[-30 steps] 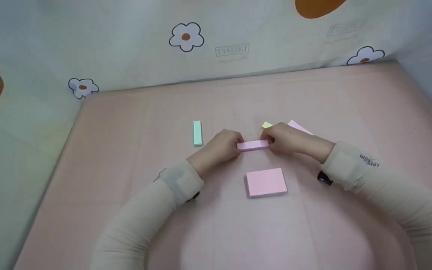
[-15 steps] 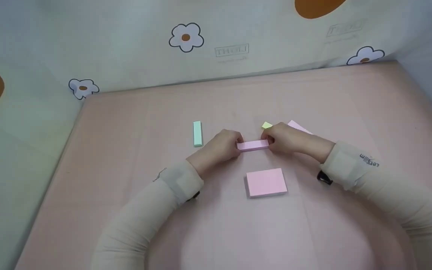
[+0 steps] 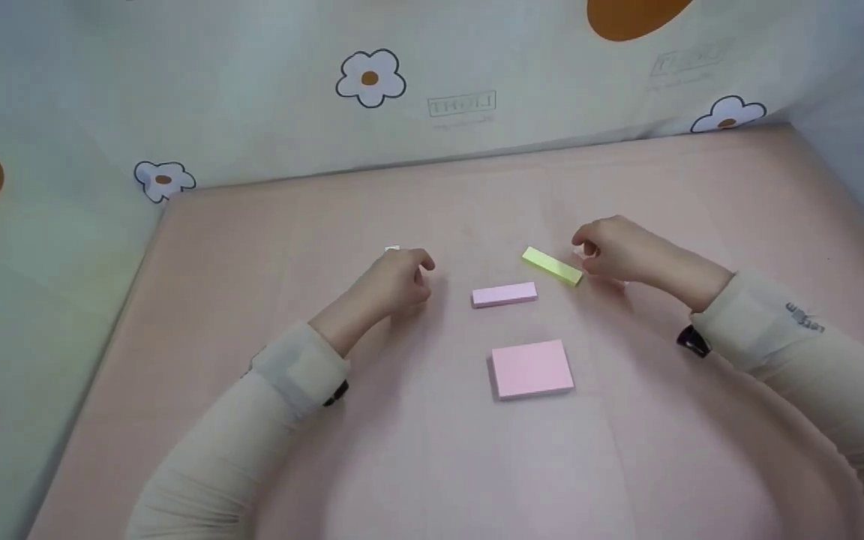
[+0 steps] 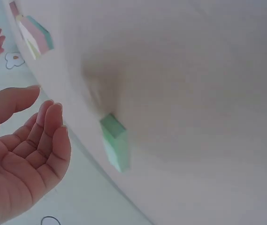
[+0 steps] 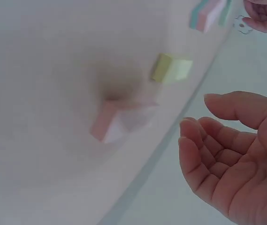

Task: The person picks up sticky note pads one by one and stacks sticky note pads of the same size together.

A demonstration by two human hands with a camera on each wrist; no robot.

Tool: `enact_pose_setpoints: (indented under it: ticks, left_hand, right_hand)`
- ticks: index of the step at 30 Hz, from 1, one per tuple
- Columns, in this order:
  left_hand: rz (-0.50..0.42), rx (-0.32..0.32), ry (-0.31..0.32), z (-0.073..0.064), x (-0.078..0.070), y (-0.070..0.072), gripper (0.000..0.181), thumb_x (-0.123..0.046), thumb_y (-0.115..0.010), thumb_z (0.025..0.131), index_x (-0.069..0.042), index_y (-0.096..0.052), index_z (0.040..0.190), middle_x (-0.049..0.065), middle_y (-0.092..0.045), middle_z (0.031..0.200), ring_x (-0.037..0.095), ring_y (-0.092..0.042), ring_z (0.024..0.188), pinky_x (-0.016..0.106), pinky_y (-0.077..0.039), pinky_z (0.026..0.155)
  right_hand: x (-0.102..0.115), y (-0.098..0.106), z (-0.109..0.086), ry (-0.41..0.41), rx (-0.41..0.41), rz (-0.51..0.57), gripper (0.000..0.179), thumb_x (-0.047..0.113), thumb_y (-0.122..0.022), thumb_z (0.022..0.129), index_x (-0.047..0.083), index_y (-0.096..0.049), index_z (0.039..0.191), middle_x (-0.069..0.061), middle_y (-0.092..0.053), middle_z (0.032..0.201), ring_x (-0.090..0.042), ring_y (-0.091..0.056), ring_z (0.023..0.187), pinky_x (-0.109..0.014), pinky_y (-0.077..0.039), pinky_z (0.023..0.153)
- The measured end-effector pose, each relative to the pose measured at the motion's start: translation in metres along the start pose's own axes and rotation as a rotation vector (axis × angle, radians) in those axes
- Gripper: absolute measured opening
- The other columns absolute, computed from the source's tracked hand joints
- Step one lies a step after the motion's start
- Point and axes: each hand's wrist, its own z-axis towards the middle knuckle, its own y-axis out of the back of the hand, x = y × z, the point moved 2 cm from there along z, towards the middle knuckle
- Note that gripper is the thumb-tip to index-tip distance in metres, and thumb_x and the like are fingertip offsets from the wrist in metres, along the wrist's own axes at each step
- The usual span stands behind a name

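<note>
My left hand (image 3: 394, 281), fingers loosely curled and holding nothing, hovers over the mint-green bar-shaped block, which it mostly hides in the head view. In the left wrist view that green block (image 4: 116, 146) lies beside the fingers. My right hand (image 3: 627, 251) is also without a grip, just right of a yellow bar-shaped block (image 3: 552, 266). Beneath it, a pink block (image 5: 117, 123) shows in the right wrist view, slightly blurred. Between the hands lies a pale pink bar-shaped block (image 3: 505, 295). Closer to me is a wider pink rectangular block (image 3: 532, 369).
A pink cloth-like surface (image 3: 417, 465) carries all the blocks. Pale fabric printed with flowers (image 3: 370, 78) rises behind it and at the left side.
Both hands have let go of the pale pink bar and moved apart, left hand leftward over the green block, right hand rightward. The yellow block is now uncovered; the bar stays in place.
</note>
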Motion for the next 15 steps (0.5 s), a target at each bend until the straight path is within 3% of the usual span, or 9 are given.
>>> enact_pose_setpoints:
  ticks: [5, 15]
  left_hand:
    - [-0.021, -0.01, -0.003, -0.003, 0.009, -0.002, 0.035, -0.005, -0.054, 0.083, -0.002, -0.056, 0.118, 0.01, -0.06, 0.092, 0.018, -0.05, 0.08, 0.029, -0.043, 0.072]
    - [-0.058, -0.008, -0.013, -0.005, 0.017, -0.002, 0.033, -0.003, -0.052, 0.084, -0.001, -0.057, 0.117, 0.011, -0.059, 0.092, 0.019, -0.05, 0.079, 0.029, -0.043, 0.07]
  right_hand:
    - [0.002, -0.015, 0.004, -0.002, 0.036, -0.021, 0.033, 0.003, -0.06, 0.08, -0.012, -0.057, 0.109, -0.018, -0.058, 0.088, -0.027, -0.05, 0.08, -0.041, -0.044, 0.074]
    - [0.005, -0.024, 0.014, -0.029, 0.061, -0.092, 0.018, 0.004, -0.056, 0.079, -0.007, -0.06, 0.093, -0.013, -0.055, 0.081, -0.025, -0.047, 0.074, -0.038, -0.041, 0.068]
